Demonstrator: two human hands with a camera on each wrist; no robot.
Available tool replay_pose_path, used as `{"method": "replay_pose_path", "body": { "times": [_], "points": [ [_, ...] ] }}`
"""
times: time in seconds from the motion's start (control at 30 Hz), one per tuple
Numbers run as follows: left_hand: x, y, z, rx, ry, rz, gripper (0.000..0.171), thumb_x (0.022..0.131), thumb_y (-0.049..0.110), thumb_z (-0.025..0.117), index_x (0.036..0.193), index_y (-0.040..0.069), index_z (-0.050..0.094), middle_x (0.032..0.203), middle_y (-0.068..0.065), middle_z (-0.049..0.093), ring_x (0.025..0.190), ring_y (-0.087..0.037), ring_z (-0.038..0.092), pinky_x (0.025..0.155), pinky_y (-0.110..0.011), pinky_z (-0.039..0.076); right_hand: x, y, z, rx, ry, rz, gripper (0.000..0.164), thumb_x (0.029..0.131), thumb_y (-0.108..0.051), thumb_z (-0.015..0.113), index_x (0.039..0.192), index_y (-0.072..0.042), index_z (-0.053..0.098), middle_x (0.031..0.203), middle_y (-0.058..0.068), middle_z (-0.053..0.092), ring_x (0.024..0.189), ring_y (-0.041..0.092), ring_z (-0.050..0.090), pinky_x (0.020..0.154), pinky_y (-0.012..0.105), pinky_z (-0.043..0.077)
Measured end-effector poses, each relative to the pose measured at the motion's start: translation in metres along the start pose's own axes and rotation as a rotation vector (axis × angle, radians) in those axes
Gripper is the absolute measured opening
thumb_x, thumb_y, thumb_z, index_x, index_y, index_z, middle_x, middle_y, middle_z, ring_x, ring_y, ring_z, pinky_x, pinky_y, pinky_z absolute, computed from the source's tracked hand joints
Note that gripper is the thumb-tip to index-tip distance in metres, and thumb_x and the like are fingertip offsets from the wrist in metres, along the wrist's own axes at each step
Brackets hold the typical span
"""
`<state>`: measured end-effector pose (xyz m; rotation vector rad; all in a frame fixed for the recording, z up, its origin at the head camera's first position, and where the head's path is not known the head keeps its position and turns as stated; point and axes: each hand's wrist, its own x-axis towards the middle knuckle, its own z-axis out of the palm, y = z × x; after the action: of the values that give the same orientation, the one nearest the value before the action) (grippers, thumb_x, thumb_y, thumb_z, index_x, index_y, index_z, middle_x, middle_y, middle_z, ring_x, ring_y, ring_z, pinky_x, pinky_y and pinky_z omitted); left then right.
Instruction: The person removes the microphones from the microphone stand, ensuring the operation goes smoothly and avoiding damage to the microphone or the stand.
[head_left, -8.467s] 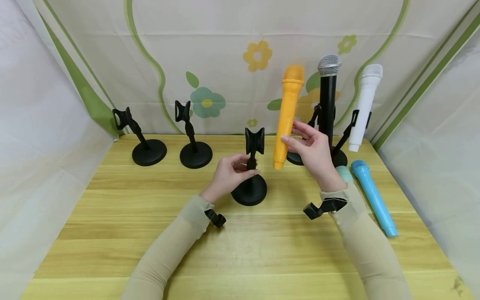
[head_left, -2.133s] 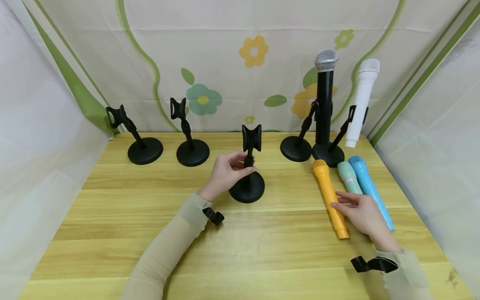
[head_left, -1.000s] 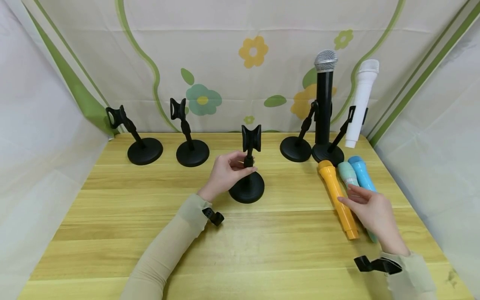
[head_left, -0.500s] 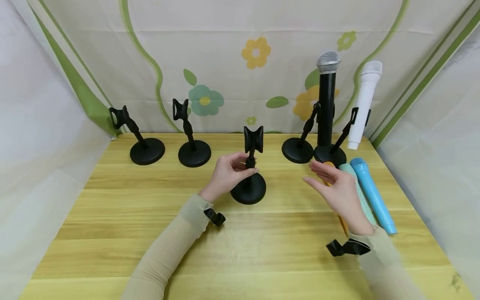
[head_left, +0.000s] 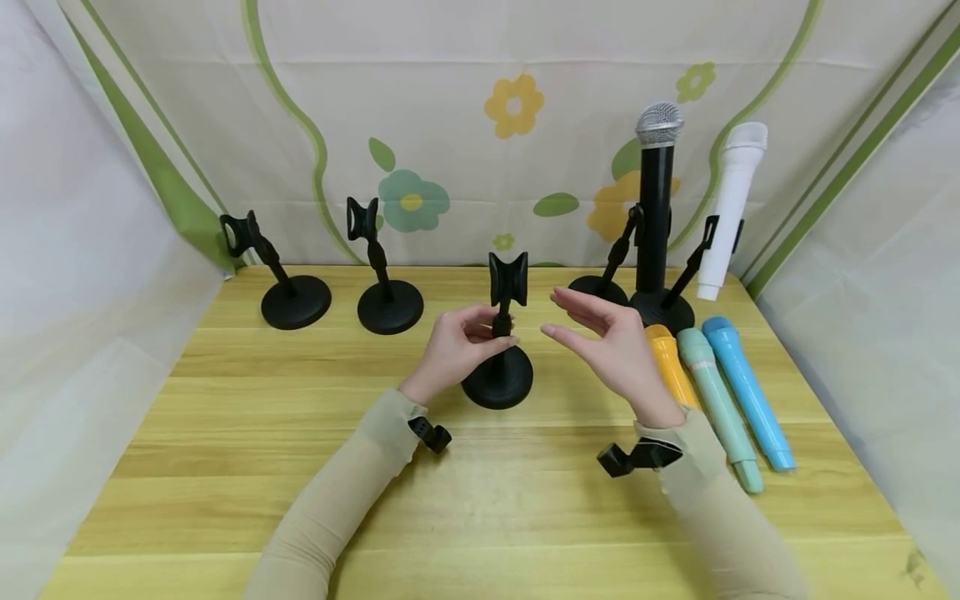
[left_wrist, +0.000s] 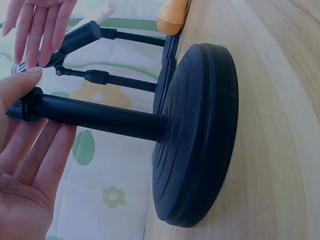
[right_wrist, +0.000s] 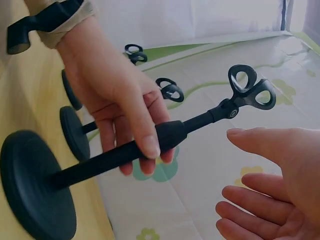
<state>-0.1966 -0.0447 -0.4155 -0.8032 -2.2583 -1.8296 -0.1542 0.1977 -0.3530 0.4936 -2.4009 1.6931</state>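
My left hand [head_left: 459,350] pinches the pole of a black desktop microphone stand [head_left: 501,379] between thumb and fingers, at the collar below its clip. In the right wrist view the stand's two-ring clip [right_wrist: 251,89] has no microphone in it. Its round base seems to rest on the table. My right hand [head_left: 615,346] hovers just right of this stand, holding nothing, with thumb and fingers apart. Behind its wrist lie an orange microphone [head_left: 670,367], partly hidden, a mint green microphone [head_left: 722,408] and a blue microphone [head_left: 750,396], side by side.
A black microphone with a silver head [head_left: 656,192] and a white microphone [head_left: 731,208] sit in stands at the back right. Two bare stands, one at far left [head_left: 296,302] and another beside it [head_left: 390,307], line the back edge. A patterned curtain [head_left: 450,50] hangs behind.
The orange microphone, held up beside the stand earlier, now lies on the table by the mint green one. My right hand has let go and moved left to the stand. My left hand stays put.
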Motion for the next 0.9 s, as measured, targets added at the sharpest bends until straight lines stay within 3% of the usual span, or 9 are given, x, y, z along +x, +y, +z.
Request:
{"method": "replay_pose_path", "body": {
  "times": [0.2, 0.33, 0.9],
  "points": [
    [0.0, 0.0, 0.0, -0.004, 0.0, -0.002, 0.025, 0.086, 0.013, 0.085, 0.11, 0.01, 0.077, 0.103, 0.001, 0.075, 0.084, -0.014, 0.073, 0.075, -0.032, 0.061, 0.015, -0.003, 0.013, 0.116, -0.018, -0.036, 0.051, 0.09, -0.01, 0.081, 0.138, -0.005, 0.064, 0.136, 0.007, 0.064, 0.124, 0.025, 0.061, 0.102, 0.032, 0.05],
    [0.0, -0.001, -0.001, -0.011, 0.001, 0.002, 0.025, 0.086, 0.013, 0.084, 0.111, 0.01, 0.077, 0.103, 0.001, 0.075, 0.084, -0.014, 0.073, 0.076, -0.032, 0.061, 0.023, -0.007, 0.022, 0.165, -0.027, -0.047, 0.052, 0.09, -0.009, 0.081, 0.138, -0.006, 0.064, 0.136, 0.008, 0.064, 0.125, 0.026, 0.06, 0.102, 0.032, 0.049],
    [0.0, -0.001, 0.0, -0.005, 0.009, 0.001, 0.027, 0.086, 0.014, 0.085, 0.112, 0.01, 0.077, 0.103, 0.002, 0.075, 0.084, -0.014, 0.073, 0.076, -0.032, 0.061, 0.041, -0.02, 0.034, 0.14, -0.017, -0.077, 0.032, 0.089, -0.008, 0.081, 0.12, -0.003, 0.075, 0.111, 0.01, 0.074, 0.104, 0.022, 0.071, 0.095, 0.039, 0.055]
  ]
}}
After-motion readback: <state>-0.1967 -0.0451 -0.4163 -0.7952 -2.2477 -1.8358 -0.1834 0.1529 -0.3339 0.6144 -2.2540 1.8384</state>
